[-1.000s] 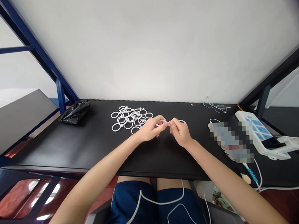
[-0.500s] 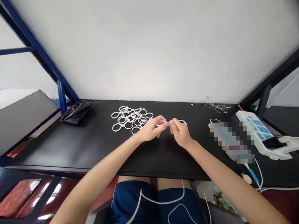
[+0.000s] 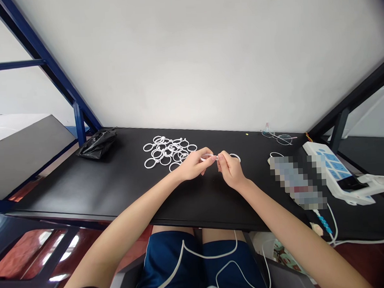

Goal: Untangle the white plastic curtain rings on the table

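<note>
My left hand (image 3: 192,166) and my right hand (image 3: 231,170) meet above the black desk, their fingertips close together. Both pinch a white plastic curtain ring (image 3: 207,157), and its arc shows on either side of the fingers. A further curve of white ring (image 3: 235,157) shows beyond my right hand, though I cannot tell whether it is the same ring. To the left of my left hand lies a tangled pile of several white plastic rings (image 3: 167,151), some linked together. Its nearest ring sits just past my left fingers.
A black plastic bag (image 3: 97,144) lies at the desk's far left. Eyeglasses (image 3: 279,137) rest near the back edge. On the right are a pixelated blurred object (image 3: 297,182) and a white power strip (image 3: 331,169) with cables. A white wall rises behind the desk.
The view has shifted slightly. My hands stay nearly in place, pinching the ring, and the pile has not changed.
</note>
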Motion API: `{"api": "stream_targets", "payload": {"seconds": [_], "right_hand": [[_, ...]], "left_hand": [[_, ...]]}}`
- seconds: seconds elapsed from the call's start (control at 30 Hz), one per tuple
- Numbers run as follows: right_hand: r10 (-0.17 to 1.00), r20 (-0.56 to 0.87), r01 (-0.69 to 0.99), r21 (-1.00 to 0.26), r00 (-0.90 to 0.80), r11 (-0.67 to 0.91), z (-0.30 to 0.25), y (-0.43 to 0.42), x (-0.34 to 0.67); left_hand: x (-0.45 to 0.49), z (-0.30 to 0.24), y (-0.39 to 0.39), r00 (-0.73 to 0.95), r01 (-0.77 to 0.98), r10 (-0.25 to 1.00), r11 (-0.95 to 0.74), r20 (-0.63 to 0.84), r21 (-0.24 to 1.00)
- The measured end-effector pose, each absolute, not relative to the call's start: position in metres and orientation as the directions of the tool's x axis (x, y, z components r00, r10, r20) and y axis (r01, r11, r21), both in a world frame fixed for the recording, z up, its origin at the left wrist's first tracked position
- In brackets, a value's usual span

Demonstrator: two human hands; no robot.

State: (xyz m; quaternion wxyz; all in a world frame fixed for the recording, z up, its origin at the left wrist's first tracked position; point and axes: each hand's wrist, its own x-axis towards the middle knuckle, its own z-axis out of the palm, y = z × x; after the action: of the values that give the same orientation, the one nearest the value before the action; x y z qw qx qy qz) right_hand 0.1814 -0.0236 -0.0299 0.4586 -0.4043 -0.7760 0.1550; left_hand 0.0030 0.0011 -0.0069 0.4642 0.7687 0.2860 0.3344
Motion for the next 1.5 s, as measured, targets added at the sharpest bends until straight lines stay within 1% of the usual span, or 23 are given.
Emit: {"api": "stream_targets", "payload": {"seconds": [0.27,0.37,0.43,0.5,0.57,0.63,0.7,0.77,0.87,0.93,1.07,1.3,1.4,1.5], "right_hand": [[0.814,0.532,0.503,-0.651,-0.233,0.569,-0.028,-0.025,0.177],[0.828,0.54,0.554,-0.647,-0.152,0.524,-0.026,-0.022,0.179],[0.833,0.548,0.588,-0.65,-0.075,0.481,-0.025,-0.019,0.183],[0.836,0.549,0.608,-0.664,0.001,0.435,-0.024,-0.014,0.189],[0.831,0.552,0.63,-0.671,0.074,0.39,-0.024,-0.008,0.195],[0.84,0.535,0.665,-0.66,0.089,0.35,-0.025,-0.003,0.2],[0.864,0.499,0.713,-0.631,0.07,0.306,-0.027,0.0,0.204],[0.893,0.449,0.768,-0.587,0.043,0.258,-0.028,0.001,0.206],[0.924,0.383,0.819,-0.534,0.013,0.209,-0.031,0.001,0.207],[0.934,0.357,0.822,-0.532,0.0,0.204,-0.033,0.002,0.208],[0.943,0.332,0.803,-0.552,-0.036,0.225,-0.036,0.004,0.21],[0.932,0.361,0.716,-0.641,-0.035,0.275,-0.033,0.004,0.206],[0.915,0.402,0.687,-0.658,-0.026,0.309,-0.031,0.003,0.205],[0.871,0.491,0.67,-0.648,0.004,0.362,-0.029,0.001,0.203]], "left_hand": [[0.001,-0.008,0.005,0.555,0.169,0.792,-0.407,0.255,0.898],[0.001,-0.008,0.005,0.511,0.196,0.816,-0.416,0.269,0.888],[0.001,-0.008,0.006,0.455,0.247,0.838,-0.444,0.301,0.862],[0.0,-0.01,0.008,0.386,0.333,0.854,-0.482,0.349,0.81],[0.0,-0.013,0.011,0.344,0.425,0.842,-0.535,0.416,0.73],[-0.001,-0.017,0.016,0.362,0.505,0.791,-0.611,0.493,0.609],[-0.003,-0.021,0.019,0.415,0.569,0.736,-0.669,0.535,0.478],[-0.004,-0.025,0.021,0.467,0.618,0.717,-0.683,0.516,0.389],[-0.005,-0.029,0.021,0.518,0.662,0.725,-0.676,0.453,0.325],[-0.005,-0.032,0.021,0.543,0.673,0.721,-0.68,0.431,0.29],[-0.005,-0.035,0.022,0.567,0.676,0.713,-0.689,0.412,0.262],[-0.005,-0.037,0.023,0.572,0.675,0.709,-0.693,0.413,0.253],[-0.005,-0.037,0.023,0.572,0.678,0.714,-0.689,0.404,0.257],[-0.005,-0.037,0.023,0.572,0.687,0.726,-0.678,0.381,0.26]]}}
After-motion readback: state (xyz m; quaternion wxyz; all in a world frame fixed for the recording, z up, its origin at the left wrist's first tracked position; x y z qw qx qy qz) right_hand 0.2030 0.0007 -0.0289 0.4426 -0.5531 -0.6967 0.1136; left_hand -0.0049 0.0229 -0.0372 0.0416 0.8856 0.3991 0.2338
